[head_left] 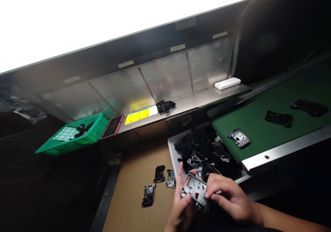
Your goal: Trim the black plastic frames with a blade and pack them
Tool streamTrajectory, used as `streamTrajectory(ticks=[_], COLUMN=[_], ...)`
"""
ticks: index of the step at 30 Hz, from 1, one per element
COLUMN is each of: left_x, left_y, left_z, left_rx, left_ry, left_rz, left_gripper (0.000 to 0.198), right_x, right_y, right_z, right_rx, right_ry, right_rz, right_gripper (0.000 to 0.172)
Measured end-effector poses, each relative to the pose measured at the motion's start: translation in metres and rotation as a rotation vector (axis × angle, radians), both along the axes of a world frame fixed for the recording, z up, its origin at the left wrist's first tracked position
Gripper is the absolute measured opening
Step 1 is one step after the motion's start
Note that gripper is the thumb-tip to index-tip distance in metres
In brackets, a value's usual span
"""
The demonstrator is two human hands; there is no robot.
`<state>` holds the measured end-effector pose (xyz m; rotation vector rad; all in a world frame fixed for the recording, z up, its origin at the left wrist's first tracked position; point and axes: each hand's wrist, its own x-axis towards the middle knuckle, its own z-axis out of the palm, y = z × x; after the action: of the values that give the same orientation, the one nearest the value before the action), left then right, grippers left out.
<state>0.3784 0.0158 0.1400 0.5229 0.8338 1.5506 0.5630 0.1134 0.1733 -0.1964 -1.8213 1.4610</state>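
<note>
Low in the view, my left hand [181, 204] grips a flat metal bracket plate [195, 189] with holes cut through it. The thumb lies on its near edge, and the index finger points up along its left side. My right hand [230, 197] pinches the plate's right end between thumb and fingers. Just beyond my hands sits a white tray [172, 149] heaped with black and silver bracket parts [199, 152]. To the left, a few similar brackets [148, 194] lie on brown cardboard [129, 187].
A green conveyor belt [258, 114] at the right carries brackets [239, 137]. On the metal shelf [191, 104] are a white power bank [227, 83], a black part [165, 106], yellow labels [137, 116] and a phone [112, 126]. A green bin [88, 138] stands left; a bright lamp hangs overhead.
</note>
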Motion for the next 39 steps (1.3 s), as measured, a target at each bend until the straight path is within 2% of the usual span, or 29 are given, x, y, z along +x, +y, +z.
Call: streamTrajectory(ticks=[2, 4, 8, 11, 15, 22, 32, 39], left_x=[0.009, 0.013, 0.016, 0.017, 0.018, 0.019, 0.018, 0.02], left_y=[-0.001, 0.0, 0.007, 0.01, 0.01, 0.009, 0.01, 0.008], left_z=[0.007, 0.009, 0.006, 0.004, 0.002, 0.002, 0.004, -0.005], left_rx=[-0.092, -0.215, -0.351, -0.414, -0.411, -0.381, -0.397, -0.449], left_ry=[-0.15, -0.246, -0.389, -0.445, -0.458, -0.488, -0.427, -0.35], left_rz=[0.032, 0.042, 0.057, 0.046, -0.025, -0.014, -0.048, 0.097], left_gripper=[0.094, 0.08, 0.049, 0.035, 0.033, 0.031, 0.035, 0.021], right_x=[-0.002, -0.004, -0.012, -0.017, -0.02, -0.023, -0.025, -0.031], right_y=[-0.002, -0.003, -0.006, -0.006, -0.004, -0.002, -0.002, -0.007], right_z=[0.005, 0.006, 0.001, -0.003, -0.004, -0.008, -0.013, -0.015], right_rx=[0.033, 0.036, 0.046, 0.037, 0.034, 0.085, 0.091, 0.272], right_ry=[0.001, -0.047, -0.141, -0.2, -0.236, -0.271, -0.299, -0.376], right_rz=[0.095, 0.12, 0.028, -0.009, -0.021, 0.017, 0.007, 0.024], right_gripper=[0.019, 0.019, 0.019, 0.018, 0.018, 0.018, 0.017, 0.019])
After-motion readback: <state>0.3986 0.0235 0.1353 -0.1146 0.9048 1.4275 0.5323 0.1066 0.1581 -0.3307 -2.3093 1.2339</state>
